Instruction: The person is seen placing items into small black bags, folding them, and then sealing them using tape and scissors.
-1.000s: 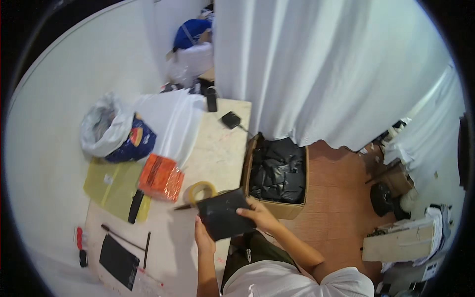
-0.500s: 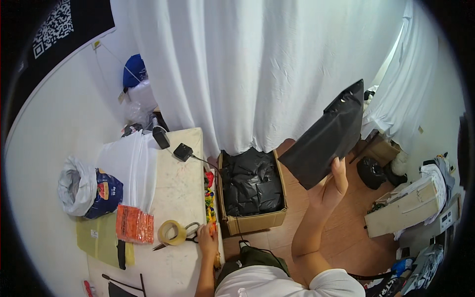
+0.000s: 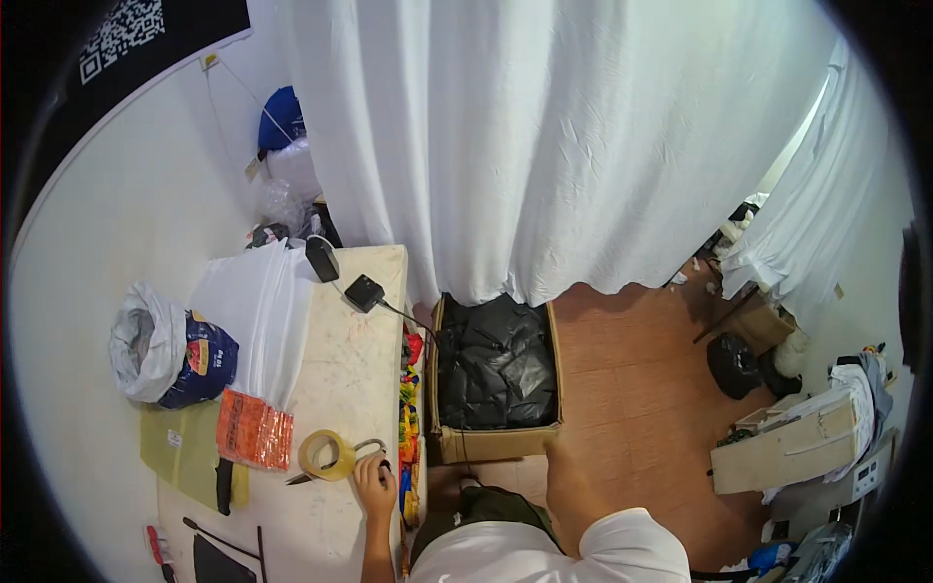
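Note:
My left hand (image 3: 374, 486) rests on the worktable, its fingers curled round the black handle of a pair of scissors (image 3: 369, 445). The scissor blades pass under a roll of clear tan tape (image 3: 327, 455), and a dark tip shows on its other side. My right arm reaches down by the near right corner of an open cardboard box (image 3: 496, 445). The right hand (image 3: 562, 466) is smeared by motion, so its fingers cannot be made out. Black plastic mailer bags (image 3: 496, 364) fill the box.
Orange plastic packets (image 3: 255, 429), a blue-and-white sack (image 3: 199, 360), white sheets (image 3: 258, 306) and a black adapter (image 3: 364, 292) with a cable lie on the table. A white curtain (image 3: 583, 146) hangs behind the box. At right stands a pale wooden board (image 3: 787, 452).
My right hand has swung down and left towards the box, and the black mailer bag it held up is no longer seen in it. My left hand has shifted left onto the scissors' handle.

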Demonstrator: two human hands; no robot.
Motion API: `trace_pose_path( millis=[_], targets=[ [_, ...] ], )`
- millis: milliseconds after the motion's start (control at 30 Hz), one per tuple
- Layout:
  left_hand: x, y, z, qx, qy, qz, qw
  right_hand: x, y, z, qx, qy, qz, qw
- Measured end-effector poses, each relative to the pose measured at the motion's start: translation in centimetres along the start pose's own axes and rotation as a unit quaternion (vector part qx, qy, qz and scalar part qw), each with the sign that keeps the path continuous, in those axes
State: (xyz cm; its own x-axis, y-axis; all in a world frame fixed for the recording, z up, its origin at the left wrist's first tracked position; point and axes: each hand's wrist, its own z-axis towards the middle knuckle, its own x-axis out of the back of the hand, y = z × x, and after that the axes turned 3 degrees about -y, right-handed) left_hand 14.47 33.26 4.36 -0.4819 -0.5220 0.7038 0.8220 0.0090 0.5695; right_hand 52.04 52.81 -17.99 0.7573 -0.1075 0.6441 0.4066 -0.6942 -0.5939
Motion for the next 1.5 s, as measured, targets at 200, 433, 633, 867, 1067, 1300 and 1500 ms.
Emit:
trace_pose_path(
  millis=[200,433,633,867,1067,1300,1500],
  targets=[
    [1.3,-1.6,-1.0,0.073,0.035,0.049,0.995,-6.9,-1.7,-4.6,0.192,-0.206,-0.196,0.939],
    [1.1,-2.1,-2.1,0.071,0.135,0.072,0.986,-6.8,-20.5,-18.1,0.549,-0.081,0.094,0.826],
    [2.2,-3.0,-2.6,0.211,0.307,0.045,0.927,-7.3,-21.4,-36.3,0.719,-0.232,0.123,0.643],
    [3.1,-6.8,-6.4,0.330,0.492,0.133,0.794,-8.4,-14.3,-49.2,0.764,-0.512,0.086,0.383],
    [14.8,-8.9,-13.7,0.384,0.495,0.268,0.731,-10.1,-12.6,-46.9,0.776,-0.532,-0.091,0.326],
    [26.5,-17.3,-23.3,0.588,0.314,0.267,0.695,-11.5,-12.1,-47.2,0.859,-0.417,-0.152,0.255],
    [29.2,-21.8,-23.8,0.712,0.091,0.230,0.657,-11.9,-12.9,-47.2,0.823,-0.457,-0.249,0.228]
  ],
)
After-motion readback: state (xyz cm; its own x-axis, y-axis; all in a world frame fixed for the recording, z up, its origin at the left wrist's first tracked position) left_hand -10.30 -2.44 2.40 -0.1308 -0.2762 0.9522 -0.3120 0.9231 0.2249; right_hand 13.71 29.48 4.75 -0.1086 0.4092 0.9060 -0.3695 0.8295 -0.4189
